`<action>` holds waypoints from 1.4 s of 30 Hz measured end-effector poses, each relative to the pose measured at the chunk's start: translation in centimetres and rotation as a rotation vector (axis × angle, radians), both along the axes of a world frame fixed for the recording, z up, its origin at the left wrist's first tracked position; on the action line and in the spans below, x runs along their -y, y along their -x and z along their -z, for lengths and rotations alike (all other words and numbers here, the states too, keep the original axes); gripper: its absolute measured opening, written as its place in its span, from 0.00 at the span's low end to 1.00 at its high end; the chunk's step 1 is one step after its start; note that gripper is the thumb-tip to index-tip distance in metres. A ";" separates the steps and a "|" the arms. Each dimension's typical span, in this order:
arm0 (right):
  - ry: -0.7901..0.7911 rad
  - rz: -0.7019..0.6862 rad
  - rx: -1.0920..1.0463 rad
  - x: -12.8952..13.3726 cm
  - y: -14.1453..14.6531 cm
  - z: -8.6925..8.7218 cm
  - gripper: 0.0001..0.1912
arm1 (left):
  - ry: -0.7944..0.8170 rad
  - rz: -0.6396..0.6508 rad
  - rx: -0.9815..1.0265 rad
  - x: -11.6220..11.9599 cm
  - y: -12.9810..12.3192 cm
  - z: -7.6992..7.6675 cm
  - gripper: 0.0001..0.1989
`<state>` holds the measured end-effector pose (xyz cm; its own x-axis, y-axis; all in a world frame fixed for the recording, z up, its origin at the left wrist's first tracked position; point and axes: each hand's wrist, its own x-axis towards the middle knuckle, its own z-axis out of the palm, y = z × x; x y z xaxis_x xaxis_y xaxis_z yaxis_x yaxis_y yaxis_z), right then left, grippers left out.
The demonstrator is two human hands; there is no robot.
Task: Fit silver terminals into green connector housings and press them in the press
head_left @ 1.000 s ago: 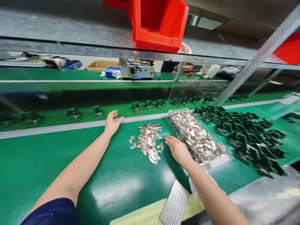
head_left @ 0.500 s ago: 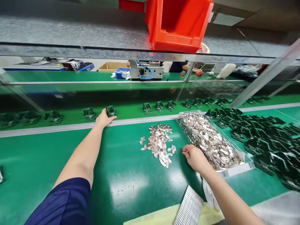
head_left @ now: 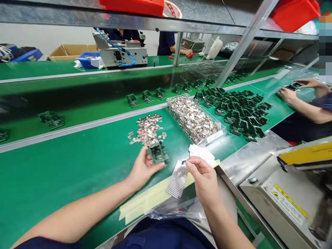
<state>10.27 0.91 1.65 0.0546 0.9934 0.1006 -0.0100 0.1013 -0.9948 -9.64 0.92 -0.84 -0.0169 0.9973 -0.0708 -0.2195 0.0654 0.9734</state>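
My left hand grips a dark green part by its side, above the green table. To its right, my right hand pinches a small dark piece between thumb and fingertips. Just below those fingertips lies a ribbed silver block, partly over pale yellow tape. Beyond my left hand is a loose pile of small silver metal pieces. A clear tray full of similar pieces stands to the right of the pile.
Many green parts lie heaped right of the tray. More green parts stand in a row on the green strip behind the rail. A person's hands hold a part at the far right. A machine stands at the lower right.
My left hand has come back from the green strip with a green part in it. My right hand has moved toward the ribbed block. The view has turned right and down.
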 end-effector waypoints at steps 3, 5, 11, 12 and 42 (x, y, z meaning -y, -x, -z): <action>-0.039 0.105 0.067 3.0 -1.0 0.3 0.08 | 0.013 0.157 0.083 1.9 -4.5 -1.0 0.32; -0.059 0.147 0.112 4.4 -1.5 0.3 0.07 | -0.005 0.211 0.096 2.7 -6.0 -1.4 0.31; -0.147 0.183 0.227 5.8 -1.9 1.0 0.04 | -0.068 0.273 0.061 3.8 -7.5 -1.1 0.26; -0.155 0.179 0.242 5.7 -1.8 1.1 0.04 | -0.097 0.269 0.059 3.9 -7.6 -1.0 0.24; 0.183 0.171 -0.228 6.2 -0.6 2.2 0.10 | -0.065 0.199 -0.120 4.2 -7.3 -0.2 0.15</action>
